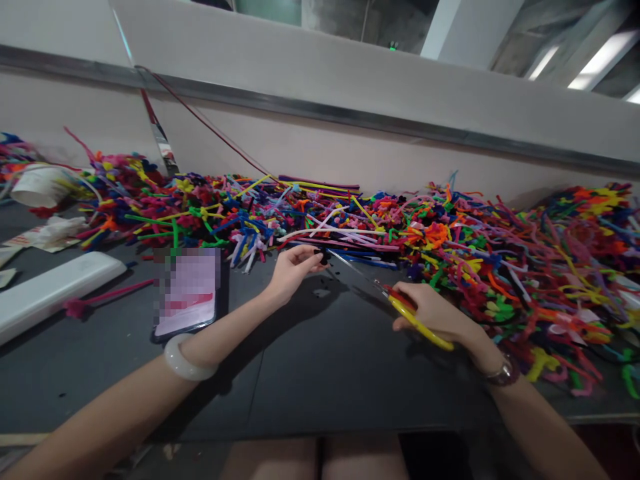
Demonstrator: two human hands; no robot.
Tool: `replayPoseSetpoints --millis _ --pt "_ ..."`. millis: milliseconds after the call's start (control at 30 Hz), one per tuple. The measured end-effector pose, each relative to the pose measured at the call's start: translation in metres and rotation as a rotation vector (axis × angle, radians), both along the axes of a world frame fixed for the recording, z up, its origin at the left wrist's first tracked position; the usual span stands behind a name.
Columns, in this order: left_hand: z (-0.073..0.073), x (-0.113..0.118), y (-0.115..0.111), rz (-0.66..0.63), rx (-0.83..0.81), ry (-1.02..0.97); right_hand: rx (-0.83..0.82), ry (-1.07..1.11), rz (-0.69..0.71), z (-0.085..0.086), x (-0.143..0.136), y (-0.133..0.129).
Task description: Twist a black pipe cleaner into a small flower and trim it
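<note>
My left hand pinches a small black fuzzy piece between thumb and fingers, over the dark table. Yellow-handled scissors are in my right hand, its fingers wrapped round the handles. The blades point left and up, and their tips reach the black piece. Whether they touch it is too small to tell. Small dark bits lie on the table just below my left hand. Behind both hands are long pipe cleaners in white, purple and black.
Heaped multicoloured pipe cleaners line the low wall and spread down the right side. At left are a phone, a long white case, a white cup and crumpled tissue. A dark red cord crosses the wall.
</note>
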State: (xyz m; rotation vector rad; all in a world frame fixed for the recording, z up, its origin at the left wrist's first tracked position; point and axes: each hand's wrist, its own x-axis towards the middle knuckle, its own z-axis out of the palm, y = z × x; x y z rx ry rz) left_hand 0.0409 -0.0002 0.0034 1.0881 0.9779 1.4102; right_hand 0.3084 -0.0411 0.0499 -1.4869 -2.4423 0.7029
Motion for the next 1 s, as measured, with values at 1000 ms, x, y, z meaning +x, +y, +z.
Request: replayPoseSetpoints --millis 1000 --pt "0.001 0.0 -0.001 -0.019 -0.027 -0.051 -0.048 0.003 0.042 -0.011 0.003 0.003"
